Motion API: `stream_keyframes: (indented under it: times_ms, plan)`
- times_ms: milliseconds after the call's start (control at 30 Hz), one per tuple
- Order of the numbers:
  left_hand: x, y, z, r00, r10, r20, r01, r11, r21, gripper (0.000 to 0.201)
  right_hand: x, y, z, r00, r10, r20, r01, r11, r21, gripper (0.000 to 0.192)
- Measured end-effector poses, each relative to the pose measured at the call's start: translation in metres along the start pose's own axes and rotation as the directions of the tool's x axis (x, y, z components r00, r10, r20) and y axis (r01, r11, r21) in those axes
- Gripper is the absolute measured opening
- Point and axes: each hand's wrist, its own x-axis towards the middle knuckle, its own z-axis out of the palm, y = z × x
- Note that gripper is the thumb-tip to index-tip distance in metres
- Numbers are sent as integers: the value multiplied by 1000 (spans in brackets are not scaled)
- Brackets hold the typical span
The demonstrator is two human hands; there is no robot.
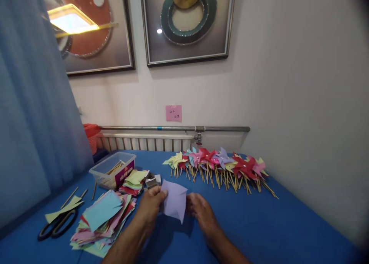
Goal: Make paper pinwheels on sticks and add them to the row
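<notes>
My left hand (152, 204) pinches a square of light purple paper (175, 199) at its left edge, thumb in front. The paper is held up over the blue table, with slits cut in from its corners. Beside its right edge is my right hand (201, 210), fingers loosely bent and apart; whether a fingertip touches the paper is hard to tell. Close to my left hand stand small boxes (152, 180) and a short stack of cut paper squares (134, 182). A larger pile of coloured paper (103, 218) spreads left of my left forearm.
Finished paper pinwheels (216, 162) on sticks lie in a row at the back right. A clear plastic box (99, 171) holds wooden sticks. Scissors (59, 223) lie at the left under a yellow paper piece (65, 209). A blue curtain (34, 95) hangs on the left.
</notes>
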Motion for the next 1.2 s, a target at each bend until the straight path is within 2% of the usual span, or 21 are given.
stream_keyframes:
  times_ms: [67, 100, 200, 300, 400, 567, 833, 1200]
  plan:
    - [11, -2, 16, 999, -2, 37, 3, 999, -32, 43, -1, -4, -1, 994, 57, 94, -78, 968, 240, 56]
    - [16, -4, 22, 999, -4, 46, 6, 999, -36, 43, -2, -5, 0, 990, 64, 124, -99, 947, 307, 54]
    - [27, -14, 35, 995, -18, 94, 26, 996, -80, 42, -4, -7, 1, 995, 81, 55, -97, 899, 427, 43]
    - [29, -29, 36, 988, -28, 153, 56, 982, -183, 40, -1, -2, -1, 998, 69, 7, -64, 877, 476, 43]
    - [24, -40, 32, 976, -61, 208, 110, 966, -235, 37, 3, 5, -5, 997, 80, -24, -60, 889, 454, 42]
    - [21, -39, 28, 955, -103, 279, 170, 959, -225, 43, 6, 12, -8, 992, 126, -27, -108, 928, 356, 43]
    - [20, -34, 31, 975, -94, 200, 144, 957, -251, 47, 9, 20, -10, 990, 133, -53, -115, 959, 259, 48]
    - [17, -30, 32, 978, -78, 193, 135, 945, -298, 47, 10, 21, -14, 994, 93, -53, -82, 978, 191, 44]
